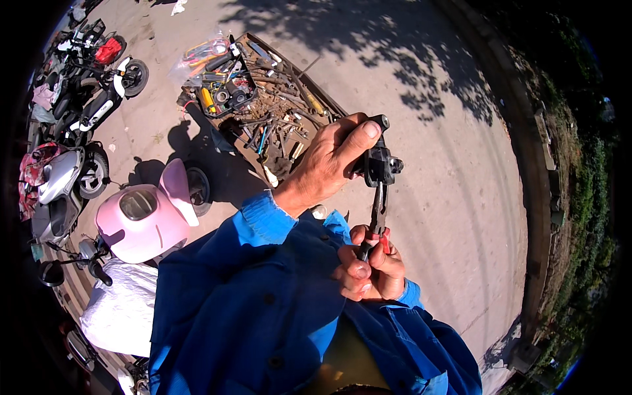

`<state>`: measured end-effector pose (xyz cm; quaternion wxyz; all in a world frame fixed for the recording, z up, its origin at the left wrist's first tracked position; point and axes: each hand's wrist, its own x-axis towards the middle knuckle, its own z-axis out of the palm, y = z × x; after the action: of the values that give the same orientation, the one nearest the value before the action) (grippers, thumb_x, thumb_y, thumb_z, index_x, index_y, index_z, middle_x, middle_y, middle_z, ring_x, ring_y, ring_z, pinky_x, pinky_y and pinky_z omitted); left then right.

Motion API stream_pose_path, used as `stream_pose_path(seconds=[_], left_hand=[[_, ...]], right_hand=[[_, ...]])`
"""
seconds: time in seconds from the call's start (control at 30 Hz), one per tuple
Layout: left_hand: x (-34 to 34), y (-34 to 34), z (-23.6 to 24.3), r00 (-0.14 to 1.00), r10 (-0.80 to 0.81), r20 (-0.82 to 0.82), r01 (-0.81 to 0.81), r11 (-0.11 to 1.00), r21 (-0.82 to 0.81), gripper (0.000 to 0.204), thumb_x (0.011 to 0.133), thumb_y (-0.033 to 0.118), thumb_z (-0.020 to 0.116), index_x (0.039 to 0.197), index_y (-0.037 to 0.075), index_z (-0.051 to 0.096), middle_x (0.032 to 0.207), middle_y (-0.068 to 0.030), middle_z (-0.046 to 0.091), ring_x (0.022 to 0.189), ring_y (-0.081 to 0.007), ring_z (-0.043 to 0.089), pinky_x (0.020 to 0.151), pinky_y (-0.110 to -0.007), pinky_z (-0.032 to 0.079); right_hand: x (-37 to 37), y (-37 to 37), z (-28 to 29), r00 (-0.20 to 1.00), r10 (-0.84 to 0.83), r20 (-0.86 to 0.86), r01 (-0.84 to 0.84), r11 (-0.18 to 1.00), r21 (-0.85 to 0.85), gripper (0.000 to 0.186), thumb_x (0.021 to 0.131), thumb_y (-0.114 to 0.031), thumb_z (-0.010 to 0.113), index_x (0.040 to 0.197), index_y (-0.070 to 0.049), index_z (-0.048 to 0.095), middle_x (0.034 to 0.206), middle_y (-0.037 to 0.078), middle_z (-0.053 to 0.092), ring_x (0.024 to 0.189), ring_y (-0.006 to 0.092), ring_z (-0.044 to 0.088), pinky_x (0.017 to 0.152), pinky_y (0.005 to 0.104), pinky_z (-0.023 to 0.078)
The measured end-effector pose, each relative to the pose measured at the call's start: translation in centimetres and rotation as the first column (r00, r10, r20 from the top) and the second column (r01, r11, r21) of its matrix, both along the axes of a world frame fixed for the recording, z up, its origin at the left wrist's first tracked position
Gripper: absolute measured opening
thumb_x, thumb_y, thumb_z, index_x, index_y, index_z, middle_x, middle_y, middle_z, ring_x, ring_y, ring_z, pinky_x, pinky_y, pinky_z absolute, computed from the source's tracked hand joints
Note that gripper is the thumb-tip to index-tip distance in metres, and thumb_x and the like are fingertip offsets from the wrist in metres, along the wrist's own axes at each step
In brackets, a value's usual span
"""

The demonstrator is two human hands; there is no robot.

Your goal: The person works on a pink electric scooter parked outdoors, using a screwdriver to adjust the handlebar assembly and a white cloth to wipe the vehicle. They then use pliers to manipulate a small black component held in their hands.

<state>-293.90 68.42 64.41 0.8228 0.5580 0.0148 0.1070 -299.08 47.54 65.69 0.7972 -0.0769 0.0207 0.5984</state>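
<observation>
My left hand point(329, 158) is closed around a black mechanical part point(380, 164) with a round, tube-like end showing beside the thumb. Its exact kind I cannot make out. In my right hand point(372, 271) is a pair of pliers point(378, 214) with red on the handles, my fingers wrapped round the grips. The plier jaws point away from me and meet the lower side of the black part. Whether they grip it or only touch it is hard to see. Both hands are in front of my blue jacket point(243, 309), above the concrete ground.
Beyond my left hand, a shallow metal tray point(263, 112) holds many tools and loose metal pieces. A pink scooter point(145, 224) stands at my left, near a silver scooter point(62, 178) and a white-and-black two-wheeler point(102, 102). A kerb point(536, 197) and plants run along the right.
</observation>
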Motion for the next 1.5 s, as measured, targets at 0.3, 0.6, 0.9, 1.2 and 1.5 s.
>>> stream_pose_path(seconds=[0.3,0.6,0.9,1.2,1.5], left_hand=[[0.6,-1.0,-0.7,0.992,0.030,0.122,-0.014,0.991,-0.134,0.054,0.102,0.058,0.054,0.097,0.005,0.065,0.080,0.0002,0.063,0.073,-0.0060,0.055,0.065,-0.023,0.045],[1.1,-1.1,-1.5,0.996,0.019,0.083,-0.012,0.996,-0.083,0.055,0.103,0.056,0.052,0.095,0.003,0.065,0.082,-0.0009,0.064,0.076,-0.0085,0.057,0.070,-0.025,0.047],[0.4,0.4,-0.2,0.997,-0.008,-0.080,0.018,0.991,0.129,0.051,0.100,0.052,0.060,0.098,0.002,0.065,0.077,0.0012,0.057,0.074,-0.0073,0.050,0.067,-0.027,0.044],[1.1,2.1,-0.9,0.985,0.074,-0.156,-0.004,0.914,0.405,0.047,0.103,0.046,0.060,0.100,-0.001,0.067,0.074,0.0029,0.056,0.069,-0.0060,0.046,0.058,-0.027,0.040],[0.8,1.9,-3.5,0.964,0.238,-0.121,-0.134,0.823,0.553,0.048,0.102,0.044,0.061,0.090,-0.003,0.063,0.066,-0.0047,0.054,0.061,-0.0124,0.045,0.057,-0.034,0.041]], right_hand=[[-0.1,0.3,-0.8,1.000,0.002,-0.030,0.002,0.992,0.124,0.035,0.105,-0.030,0.058,0.131,-0.008,0.049,0.086,0.009,0.049,0.064,0.0150,0.041,0.054,0.0289,0.035],[0.3,0.0,-0.7,0.998,-0.006,-0.070,0.012,0.997,0.082,0.034,0.105,-0.031,0.057,0.131,-0.011,0.050,0.086,0.008,0.048,0.063,0.0142,0.040,0.053,0.0289,0.034],[0.6,-0.8,0.9,1.000,-0.020,-0.003,0.020,0.991,-0.129,0.034,0.103,-0.031,0.061,0.129,-0.010,0.054,0.081,0.007,0.046,0.061,0.0133,0.038,0.051,0.0275,0.032],[1.2,-0.3,0.4,0.996,-0.081,0.046,0.092,0.941,-0.324,0.036,0.104,-0.030,0.059,0.127,-0.003,0.055,0.089,0.010,0.056,0.066,0.0147,0.048,0.055,0.0273,0.040],[3.7,-2.1,0.5,0.844,0.294,0.448,0.122,0.708,-0.696,0.038,0.107,-0.026,0.054,0.128,0.006,0.058,0.107,0.017,0.072,0.077,0.0140,0.059,0.067,0.0267,0.045]])
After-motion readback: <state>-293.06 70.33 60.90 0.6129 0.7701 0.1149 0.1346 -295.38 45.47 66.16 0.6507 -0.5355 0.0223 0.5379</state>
